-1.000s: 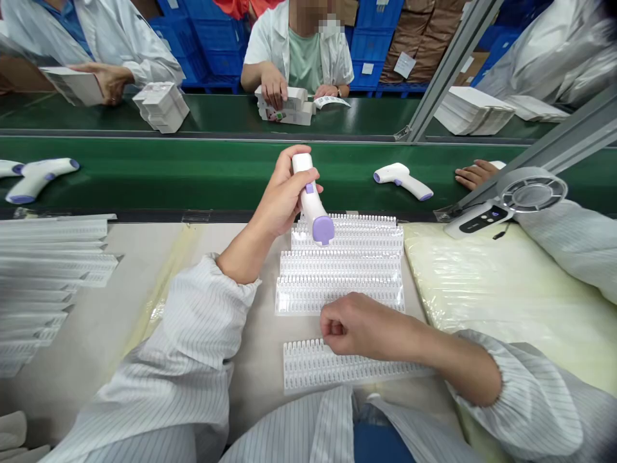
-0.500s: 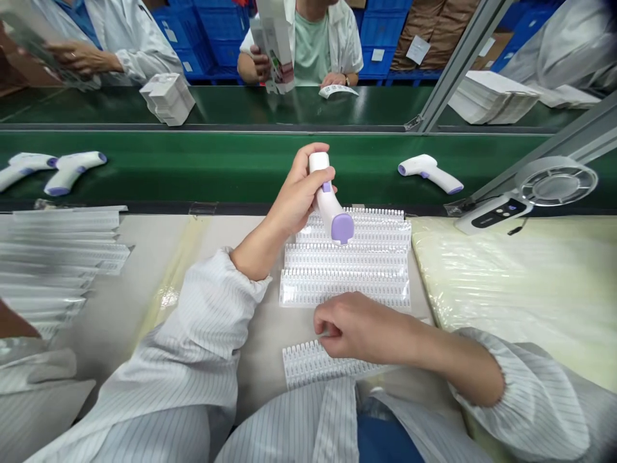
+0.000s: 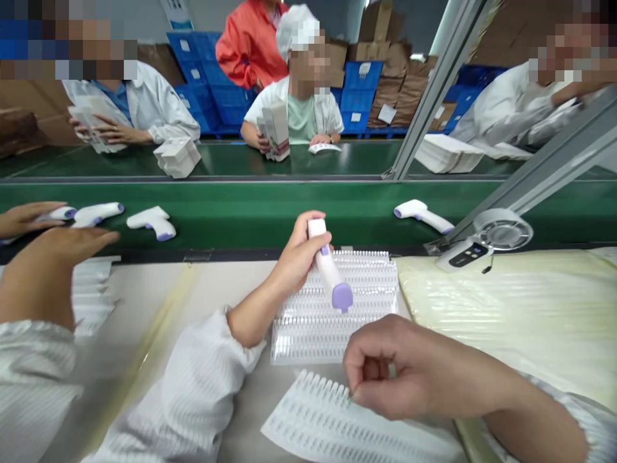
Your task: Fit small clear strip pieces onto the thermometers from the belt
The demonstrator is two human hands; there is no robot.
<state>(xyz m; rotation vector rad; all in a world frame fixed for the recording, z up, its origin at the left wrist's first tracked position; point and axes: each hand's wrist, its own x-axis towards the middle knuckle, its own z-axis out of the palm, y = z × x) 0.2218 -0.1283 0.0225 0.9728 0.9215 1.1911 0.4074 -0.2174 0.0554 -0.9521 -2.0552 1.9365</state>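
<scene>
Co-worker's hands [image 3: 48, 257] at far left of the frame, not the wearer's: upper one has its fingers on a white thermometer [image 3: 60, 213] lying on the green conveyor belt [image 3: 270, 215], lower one hangs open over the belt edge. Two more thermometers [image 3: 96, 213] [image 3: 152, 223] lie on the belt just right of them. Stack of clear ribbed strips [image 3: 94, 296] sits lower left, partly under that co-worker's arm.

Center: wearer's left hand [image 3: 296, 254] is closed around an infrared thermometer [image 3: 328, 270], forearm angled up from lower left, lilac end [image 3: 342, 297] pointing down over a pile of clear blister trays [image 3: 335, 308]. Thermometer looks light, hollow and glossy (likely slippery): take it around the handle, with a full wrap.

Lower center: clear blister strip [image 3: 357, 424] lies skewed on the bench. It looks thin and flexible, so best held by its flat edge. Right hand [image 3: 400, 366] is curled just over it, thumb and fingers drawn together; cannot tell if it is pinching the strip.

Right: another thermometer [image 3: 424, 215] lies on the belt, clip fan [image 3: 501, 228] sits on the frame rail, and a cream foam pad [image 3: 506, 315] covers the bench.
</scene>
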